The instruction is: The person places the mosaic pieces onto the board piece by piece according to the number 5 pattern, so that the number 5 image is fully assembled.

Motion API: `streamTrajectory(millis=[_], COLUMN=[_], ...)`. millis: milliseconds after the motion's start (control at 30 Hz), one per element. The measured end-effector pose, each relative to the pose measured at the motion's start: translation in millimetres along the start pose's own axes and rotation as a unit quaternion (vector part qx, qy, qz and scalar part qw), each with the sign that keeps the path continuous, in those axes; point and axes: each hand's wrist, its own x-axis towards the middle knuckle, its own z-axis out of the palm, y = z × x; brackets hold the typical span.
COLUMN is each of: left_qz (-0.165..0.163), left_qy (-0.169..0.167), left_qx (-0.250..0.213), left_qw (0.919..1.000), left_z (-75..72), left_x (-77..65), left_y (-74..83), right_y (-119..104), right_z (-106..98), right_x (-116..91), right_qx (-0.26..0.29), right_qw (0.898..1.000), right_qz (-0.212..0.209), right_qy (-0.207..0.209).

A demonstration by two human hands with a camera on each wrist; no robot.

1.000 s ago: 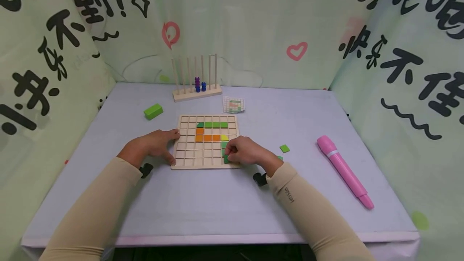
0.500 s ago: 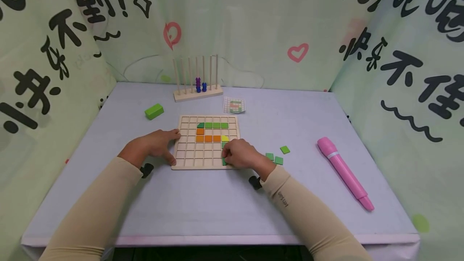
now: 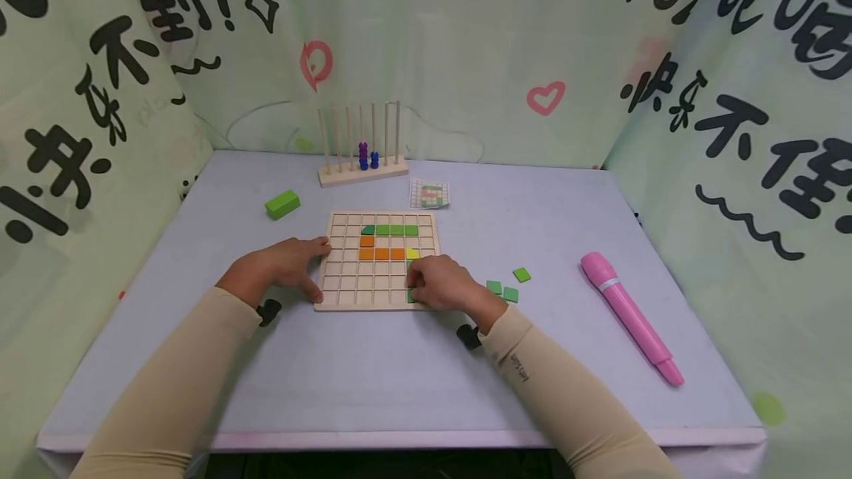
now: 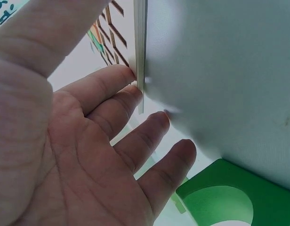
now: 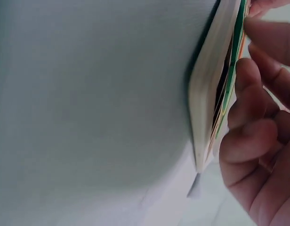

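A wooden grid board [image 3: 346, 279] lies on the table, with green, orange and yellow tiles forming a bent line on it. My left hand [image 3: 286, 268] steadies the board's left edge, thumb and fingers spread apart; in the left wrist view, two fingertips [image 4: 131, 75] meet the board's side. Over the lower right cells, my right hand [image 3: 442, 283] has its fingers bent, with thumb and fingertips at a green tile [image 3: 410, 296]. The hand covers part of the green column. From the right wrist, green tiles [image 5: 228, 84] show edge-on beside the fingertips.
Loose green tiles [image 3: 510, 294] lie right of the board, with a lighter green one [image 3: 522, 275] beyond. Behind stand a peg rack [image 3: 362, 174] with beads and a small pattern card [image 3: 429, 194]. A green block [image 3: 282, 205] sits at left, a pink marker-shaped object [image 3: 629, 316] at right.
My right hand has shifted slightly left and down with the green tile, into the lower right of the grid, then stayed there. The loose tiles came into view. My left hand keeps its place.
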Motion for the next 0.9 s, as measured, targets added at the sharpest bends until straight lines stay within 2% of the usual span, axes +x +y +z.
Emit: streamTrajectory(millis=[233,400,667,900], left_qz=[0.007,0.004,0.011,0.015], left_qy=[0.001,-0.002,-0.002,-0.002], left_qx=[0.012,0.012,0.012,0.012], left_qw=[0.9999,0.9999,0.9999,0.9998], left_z=[-1.0,0.4,-0.4,-1.8], left_x=[0.5,2.0,0.6,-2.3], left_y=[1.0,0.7,0.2,2.2], right_y=[20.3,42.4,82.1,105.9], right_z=[-12.2,-24.4,-41.3,-43.6], right_x=[-13.0,-24.5,-42.6,-53.0], right_qx=[0.078,0.109,0.076,0.034], right_qw=[0.997,0.994,0.995,0.996], right_qz=[-0.025,-0.006,0.061,0.076], right_qy=[0.007,-0.002,0.029,0.040])
